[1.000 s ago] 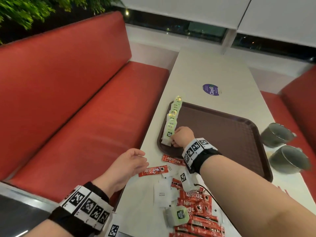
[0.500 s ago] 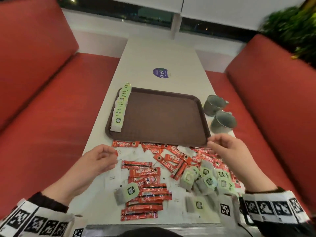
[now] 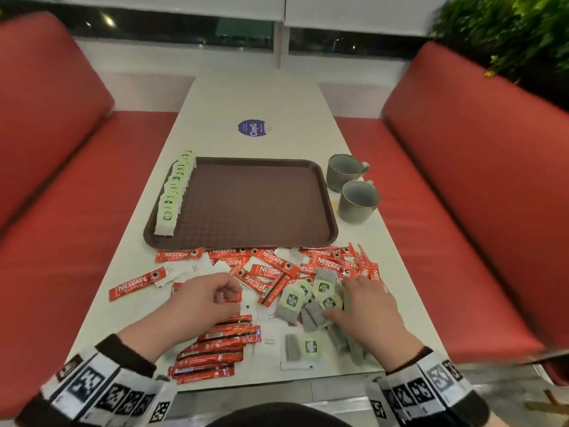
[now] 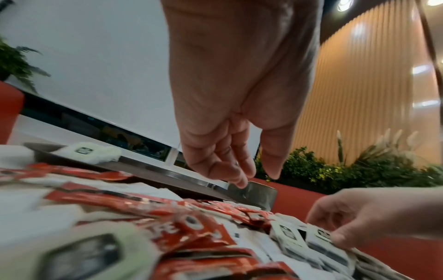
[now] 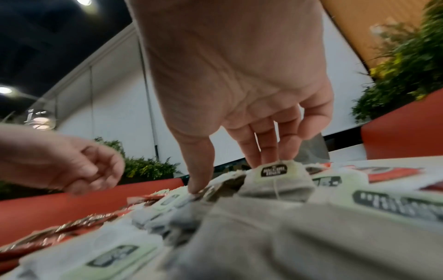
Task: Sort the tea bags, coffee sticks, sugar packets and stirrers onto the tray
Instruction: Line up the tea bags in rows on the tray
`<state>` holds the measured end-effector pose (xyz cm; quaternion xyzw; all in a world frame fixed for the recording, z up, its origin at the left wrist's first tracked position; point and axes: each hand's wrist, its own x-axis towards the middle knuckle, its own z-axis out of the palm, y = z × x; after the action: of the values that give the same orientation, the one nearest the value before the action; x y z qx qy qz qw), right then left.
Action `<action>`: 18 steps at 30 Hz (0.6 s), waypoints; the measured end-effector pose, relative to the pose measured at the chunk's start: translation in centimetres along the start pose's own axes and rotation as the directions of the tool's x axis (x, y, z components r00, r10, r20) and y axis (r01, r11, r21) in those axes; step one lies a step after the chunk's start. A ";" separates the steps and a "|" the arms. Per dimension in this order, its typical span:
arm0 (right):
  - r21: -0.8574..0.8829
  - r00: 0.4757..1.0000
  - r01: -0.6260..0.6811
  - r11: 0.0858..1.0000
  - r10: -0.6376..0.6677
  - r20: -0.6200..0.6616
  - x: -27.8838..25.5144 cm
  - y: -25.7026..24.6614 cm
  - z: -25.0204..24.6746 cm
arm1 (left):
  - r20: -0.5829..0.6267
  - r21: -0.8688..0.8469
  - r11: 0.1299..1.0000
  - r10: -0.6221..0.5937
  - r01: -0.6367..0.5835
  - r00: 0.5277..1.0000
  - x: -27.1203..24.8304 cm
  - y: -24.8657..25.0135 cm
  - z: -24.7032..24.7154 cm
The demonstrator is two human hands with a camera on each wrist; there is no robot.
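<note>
A brown tray (image 3: 252,208) lies mid-table with a row of green-tagged tea bags (image 3: 174,195) along its left edge. In front of it sits a loose heap: red coffee sticks (image 3: 215,346), white sugar packets (image 3: 271,343) and more tea bags (image 3: 292,300). My left hand (image 3: 229,295) hovers over the coffee sticks with loosely curled fingers and holds nothing, as the left wrist view confirms (image 4: 256,178). My right hand (image 3: 340,300) rests on the tea bag heap. Its thumb and straight fingers (image 5: 263,151) touch tea bags (image 5: 273,176) without lifting one.
Two grey mugs (image 3: 341,172) (image 3: 358,200) stand right of the tray. A purple sticker (image 3: 252,128) marks the far table top. Red benches (image 3: 462,211) flank the table on both sides, and a plant fills the far right corner.
My right hand left the tea bag row on the tray and came down on the tea bag heap at the front right. My left hand moved in over the coffee sticks. My view swung to centre.
</note>
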<state>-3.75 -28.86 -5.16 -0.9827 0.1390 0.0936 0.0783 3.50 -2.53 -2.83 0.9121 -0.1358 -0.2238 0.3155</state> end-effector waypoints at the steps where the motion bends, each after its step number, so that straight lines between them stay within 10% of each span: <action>1: -0.034 1.000 0.011 0.999 -0.011 0.008 0.2 -0.2 0.1 | 0.010 0.000 1.000 0.019 -0.019 1.000 0.2 0.9 0.6; 10: 0.029 0.991 0.103 0.994 -0.105 0.086 2.0 -0.6 -0.4 | 0.139 0.122 0.976 0.161 -0.178 0.977 3.1 7.1 5.4; 18: 0.655 0.971 0.157 0.739 -0.235 0.033 2.2 0.4 -2.8 | 0.143 0.154 0.948 0.259 -0.280 0.955 5.5 9.6 6.3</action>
<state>-1.34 -30.33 -2.98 -0.8969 0.0537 0.0867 0.4303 4.08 -15.25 -2.93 0.8935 -0.2969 -0.2207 0.2544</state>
